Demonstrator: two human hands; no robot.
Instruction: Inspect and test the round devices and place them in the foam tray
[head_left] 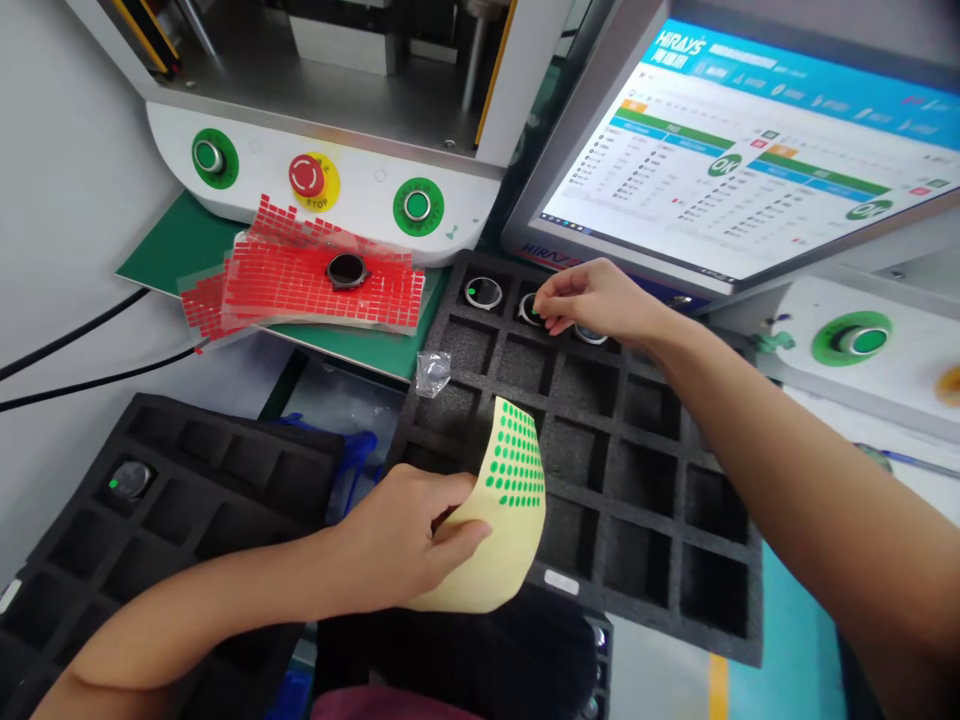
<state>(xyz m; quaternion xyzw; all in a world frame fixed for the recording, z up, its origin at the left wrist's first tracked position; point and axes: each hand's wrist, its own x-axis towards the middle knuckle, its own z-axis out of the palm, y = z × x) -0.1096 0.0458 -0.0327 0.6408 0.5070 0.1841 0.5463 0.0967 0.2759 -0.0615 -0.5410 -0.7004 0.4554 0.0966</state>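
Fingers of the right hand (594, 296) bunched at a green dot (534, 311) on a watch (524, 309) in the foam tray (676, 575); gripping or pressing, I couldn't tell. The left hand (405, 530) pinched the sheet (510, 530) nearby, probably to shorten reach. Beyond stood the green worktop (169, 245), machine (322, 115) and screen (720, 190).

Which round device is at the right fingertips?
The middle device in the right tray's far row; the left device shows fully, the right device partly behind the hand.
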